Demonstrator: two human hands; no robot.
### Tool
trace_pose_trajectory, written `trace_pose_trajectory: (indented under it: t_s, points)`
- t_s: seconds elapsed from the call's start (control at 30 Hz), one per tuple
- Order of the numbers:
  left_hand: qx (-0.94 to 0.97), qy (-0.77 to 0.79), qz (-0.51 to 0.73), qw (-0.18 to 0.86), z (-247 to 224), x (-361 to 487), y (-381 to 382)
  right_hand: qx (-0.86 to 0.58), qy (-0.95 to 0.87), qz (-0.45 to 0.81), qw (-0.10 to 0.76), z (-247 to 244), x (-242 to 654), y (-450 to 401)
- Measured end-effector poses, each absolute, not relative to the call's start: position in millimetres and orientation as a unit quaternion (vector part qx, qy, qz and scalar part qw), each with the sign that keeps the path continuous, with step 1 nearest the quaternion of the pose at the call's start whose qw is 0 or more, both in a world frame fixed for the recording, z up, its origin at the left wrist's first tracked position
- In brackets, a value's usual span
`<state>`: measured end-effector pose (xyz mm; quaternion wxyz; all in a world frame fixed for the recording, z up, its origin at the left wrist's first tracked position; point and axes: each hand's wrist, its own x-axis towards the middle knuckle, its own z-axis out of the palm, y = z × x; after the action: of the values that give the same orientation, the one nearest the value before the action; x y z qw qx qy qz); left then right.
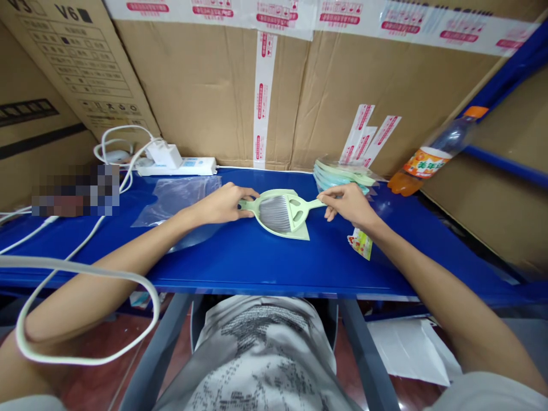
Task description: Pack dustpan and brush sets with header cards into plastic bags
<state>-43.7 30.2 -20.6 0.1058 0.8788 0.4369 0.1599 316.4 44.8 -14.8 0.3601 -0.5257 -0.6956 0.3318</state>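
A small pale green dustpan (302,233) lies on the blue table, with a green brush with grey bristles (276,213) resting over its pan. My left hand (226,204) pinches the short handle at the dustpan's left end. On the other side, my right hand (347,204) has its fingers closed on the brush handle, which points right. Just below my right hand lies a small colourful card (360,244). Beyond that hand are several green and blue pieces in clear plastic (342,176).
Clear plastic bags (182,197) lie left of the dustpan. A white power strip (194,166) with cables stands at the back left. An orange-capped bottle (430,160) leans at the right. Cardboard (205,85) walls the back. A white cable loops over my left forearm.
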Motion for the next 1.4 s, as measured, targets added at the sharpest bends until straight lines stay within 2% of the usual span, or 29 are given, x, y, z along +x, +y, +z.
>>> trace_pose_trajectory:
  t_s: [0.23,0.43,0.53,0.67,0.77,0.93,1.13,1.4]
  points:
    - [0.896,0.417,0.135,0.075,-17.3,-42.4,25.5,-0.54,-0.7,0.349,0.31,-12.2,317.1,44.4]
    - [0.921,0.37,0.108,0.058,-20.0,-44.5,25.1,-0.534,-0.718,0.326,0.305,-13.1,318.1,45.6]
    - [0.927,0.361,0.096,0.033,-22.0,-42.0,23.4,-0.517,-0.714,0.304,0.361,-8.8,315.5,43.4]
    - [0.93,0.354,0.097,0.024,-23.5,-31.9,16.1,-0.422,-0.669,0.349,0.503,1.4,304.1,32.3]
    - [0.926,0.361,0.108,0.032,-25.9,-22.4,9.1,-0.362,-0.65,0.403,0.533,4.4,294.3,22.1]
    - [0.911,0.385,0.137,0.051,-33.0,-15.5,5.5,-0.355,-0.706,0.399,0.466,-3.0,286.9,14.6]
    - [0.892,0.369,0.204,0.16,-35.5,-15.8,9.6,-0.297,-0.8,0.316,0.415,-9.0,291.1,16.7]
    - [0.878,0.366,0.243,0.19,-39.3,-11.4,10.3,-0.247,-0.849,0.348,0.313,-27.4,284.8,16.8]
